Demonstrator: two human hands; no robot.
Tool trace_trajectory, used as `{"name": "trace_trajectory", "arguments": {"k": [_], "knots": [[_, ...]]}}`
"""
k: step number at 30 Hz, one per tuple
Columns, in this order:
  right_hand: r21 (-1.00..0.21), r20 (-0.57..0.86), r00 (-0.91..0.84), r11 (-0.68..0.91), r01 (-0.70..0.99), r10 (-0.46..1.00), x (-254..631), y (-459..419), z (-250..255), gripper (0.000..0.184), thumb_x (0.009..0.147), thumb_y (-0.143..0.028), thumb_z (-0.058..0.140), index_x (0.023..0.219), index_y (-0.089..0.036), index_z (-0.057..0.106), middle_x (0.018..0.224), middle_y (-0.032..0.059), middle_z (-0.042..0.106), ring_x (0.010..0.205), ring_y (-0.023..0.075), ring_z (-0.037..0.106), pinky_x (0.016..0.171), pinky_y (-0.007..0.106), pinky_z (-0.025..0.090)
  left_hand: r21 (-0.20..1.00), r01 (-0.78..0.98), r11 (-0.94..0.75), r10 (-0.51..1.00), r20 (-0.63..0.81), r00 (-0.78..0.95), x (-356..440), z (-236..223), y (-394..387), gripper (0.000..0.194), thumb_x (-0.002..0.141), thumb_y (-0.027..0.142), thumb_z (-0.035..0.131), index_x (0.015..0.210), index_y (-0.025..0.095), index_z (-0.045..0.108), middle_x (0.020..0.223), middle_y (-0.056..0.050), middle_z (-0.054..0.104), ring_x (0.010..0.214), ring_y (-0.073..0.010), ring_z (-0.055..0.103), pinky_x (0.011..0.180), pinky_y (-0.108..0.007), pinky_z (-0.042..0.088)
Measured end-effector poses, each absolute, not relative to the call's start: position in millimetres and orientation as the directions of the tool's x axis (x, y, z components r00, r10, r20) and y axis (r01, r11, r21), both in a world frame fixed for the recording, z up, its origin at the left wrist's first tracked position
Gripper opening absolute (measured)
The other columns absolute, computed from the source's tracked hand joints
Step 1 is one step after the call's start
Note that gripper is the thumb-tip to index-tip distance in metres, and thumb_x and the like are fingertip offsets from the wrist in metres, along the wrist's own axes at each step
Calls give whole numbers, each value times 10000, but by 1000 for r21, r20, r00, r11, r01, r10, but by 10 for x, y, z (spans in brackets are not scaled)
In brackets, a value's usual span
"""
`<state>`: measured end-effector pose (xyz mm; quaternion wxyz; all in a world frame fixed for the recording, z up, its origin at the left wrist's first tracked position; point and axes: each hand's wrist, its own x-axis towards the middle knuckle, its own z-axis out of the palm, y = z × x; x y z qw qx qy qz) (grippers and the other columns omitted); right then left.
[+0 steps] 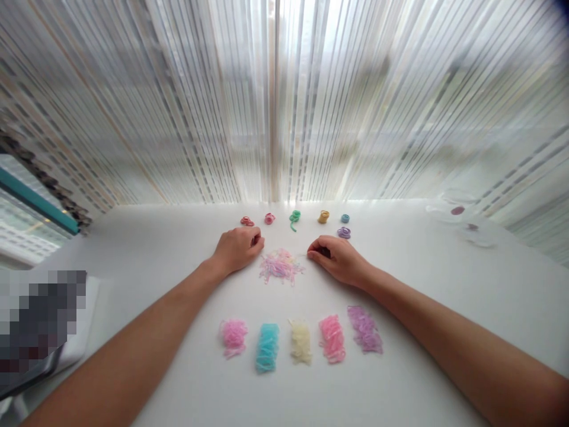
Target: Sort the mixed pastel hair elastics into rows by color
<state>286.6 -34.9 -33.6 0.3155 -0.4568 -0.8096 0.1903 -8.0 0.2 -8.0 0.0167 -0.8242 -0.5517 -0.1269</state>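
My left hand (240, 246) rests on the white table just left of a loose pile of mixed pastel rubber bands (281, 268). Its fingers are curled together, and whatever they may hold is hidden. On the pile's other side, my right hand (336, 256) has thumb and forefinger pinched on a thin pale rubber band, whose faint strand points toward the pile. Nearer to me lie sorted heaps of bands: light pink (233, 338), turquoise (267, 349), cream (301, 342), bright pink (332, 338) and purple (365, 329).
Small coiled bundles stand along the back: red (246, 221), pink (269, 218), green (294, 217), yellow (323, 216), blue (345, 218) and violet (344, 232). A striped curtain (275, 107) hangs behind the table. Clear objects (480, 236) sit at right; a blurred-out dark device (40, 332) lies left.
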Motion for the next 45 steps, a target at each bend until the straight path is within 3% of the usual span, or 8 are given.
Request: {"name": "trace_trajectory", "arguments": {"k": [8,13,18,25,45], "knots": [[-655,302,-358,465,596,884,2876,-355,-296,172,923,-321,638,879,-189,741,784,55,734,664,169,584,648,316,450,104,918,-383,906,234,352,-63,-70,3,292,966,427,461,824,237,632,838,-54,726,797,-245,669,650,-339,374],[-735,160,-388,372,567,908,2889,-442,-32,240,903,-402,658,851,-182,739,703,37,687,626,154,546,592,298,416,93,917,-388,901,247,356,-41,-77,17,276,947,408,472,788,228,607,838,-63,724,781,-250,656,635,-355,339],[-756,-56,-648,392,525,760,2787,-737,392,225,912,-399,678,837,-196,740,718,22,674,647,150,558,586,286,419,110,916,-386,902,255,349,-27,-84,22,268,928,393,494,793,219,647,862,-80,737,796,-259,661,672,-359,395],[-690,-257,-762,439,575,595,2629,-1025,626,157,932,-291,662,900,-173,759,830,32,734,693,142,574,621,278,433,91,917,-388,901,245,357,-5,-51,-3,290,930,395,482,844,209,687,931,-96,762,857,-286,691,698,-373,436],[-701,-291,-861,519,489,418,2619,-1027,575,129,917,-106,644,925,-160,760,846,10,731,713,121,596,656,241,439,97,910,-404,888,279,364,-24,-86,20,273,920,383,506,844,208,702,880,-92,755,833,-283,690,703,-372,441]]}}
